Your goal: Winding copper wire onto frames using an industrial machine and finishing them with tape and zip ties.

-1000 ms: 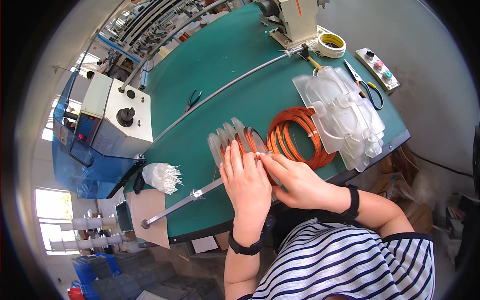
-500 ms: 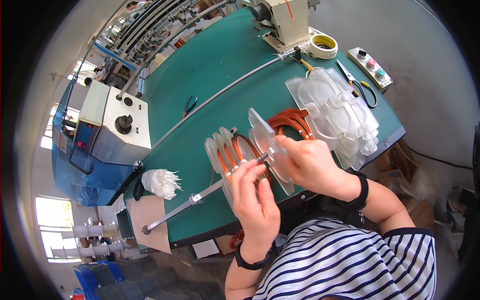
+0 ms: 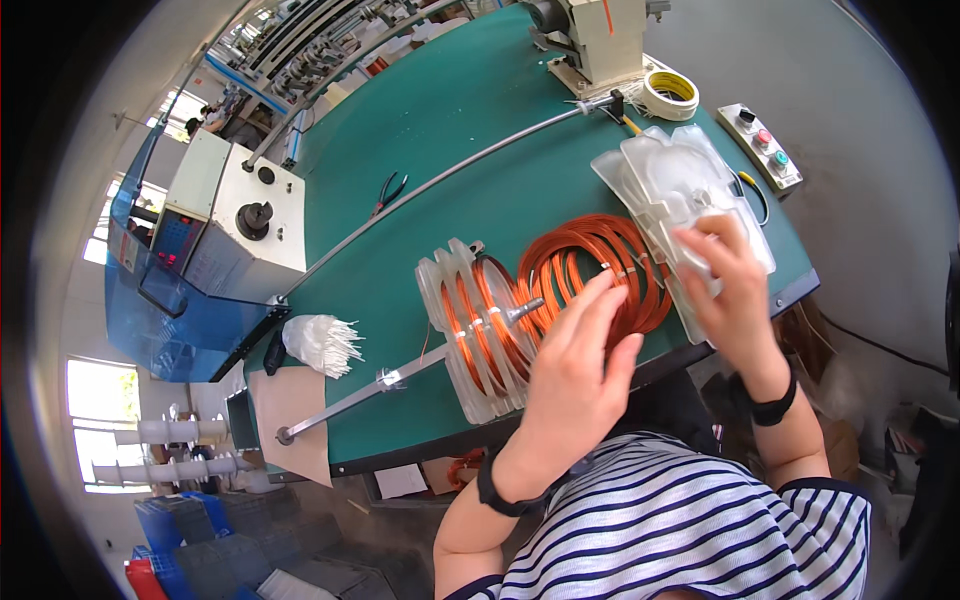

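Fingers parted, empty left hand (image 3: 578, 385) at 6 o'clock of round orange-wire coils (image 3: 628, 250); half-curled right hand (image 3: 735, 298), near translucent plastic plates (image 3: 680, 180): cannot tell hold.

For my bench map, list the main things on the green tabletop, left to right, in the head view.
Bag of white ties, pliers, wire-wound frosted spool, orange wire coils, frosted plastic plates.
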A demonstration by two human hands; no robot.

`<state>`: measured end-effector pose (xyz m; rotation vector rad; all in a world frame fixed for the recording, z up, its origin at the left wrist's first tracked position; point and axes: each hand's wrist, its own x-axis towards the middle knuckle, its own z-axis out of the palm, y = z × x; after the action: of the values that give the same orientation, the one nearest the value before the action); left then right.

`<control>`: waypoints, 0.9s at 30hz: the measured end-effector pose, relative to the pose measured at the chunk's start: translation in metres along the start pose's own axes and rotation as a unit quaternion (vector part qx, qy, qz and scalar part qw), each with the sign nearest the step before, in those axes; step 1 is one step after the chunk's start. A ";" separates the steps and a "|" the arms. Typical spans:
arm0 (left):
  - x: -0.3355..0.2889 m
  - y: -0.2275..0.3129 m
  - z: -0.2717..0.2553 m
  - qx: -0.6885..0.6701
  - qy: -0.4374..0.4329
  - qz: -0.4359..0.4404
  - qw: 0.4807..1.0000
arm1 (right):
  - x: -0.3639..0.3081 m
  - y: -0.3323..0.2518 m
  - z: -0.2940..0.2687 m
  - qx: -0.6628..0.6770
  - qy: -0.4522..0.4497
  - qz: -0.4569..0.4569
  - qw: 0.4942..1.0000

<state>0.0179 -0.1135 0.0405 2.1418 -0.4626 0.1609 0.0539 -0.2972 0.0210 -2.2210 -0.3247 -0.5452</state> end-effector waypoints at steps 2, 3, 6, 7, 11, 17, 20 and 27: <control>-0.014 -0.008 -0.023 0.089 0.091 -0.046 0.991 | -0.008 -0.022 0.035 0.086 -0.113 -0.098 0.985; -0.019 -0.017 -0.032 0.189 0.133 -0.017 0.973 | -0.015 -0.031 0.052 0.114 -0.146 -0.116 0.976; -0.034 -0.045 -0.041 0.354 0.120 -0.090 0.923 | -0.034 -0.054 0.096 0.151 -0.200 -0.131 0.959; -0.038 -0.055 -0.037 0.314 0.123 -0.099 0.936 | -0.035 -0.053 0.102 0.151 -0.191 -0.139 0.960; -0.036 -0.050 -0.030 0.324 0.075 -0.087 0.939 | -0.045 -0.048 0.107 0.141 -0.179 -0.130 0.965; -0.038 -0.065 -0.035 0.140 0.183 -0.081 0.970 | -0.031 -0.076 0.083 0.016 -0.101 -0.154 0.983; -0.040 -0.063 -0.048 -0.047 0.220 -0.097 0.969 | -0.025 -0.087 0.085 0.017 -0.183 -0.183 0.966; -0.072 -0.115 -0.075 0.212 0.143 -0.046 0.966 | -0.030 -0.092 0.087 -0.156 -0.225 -0.190 0.943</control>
<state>-0.0001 0.0258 -0.0248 2.4983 -0.1673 0.5501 0.0145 -0.1735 0.0160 -2.5977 -0.9803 -0.2918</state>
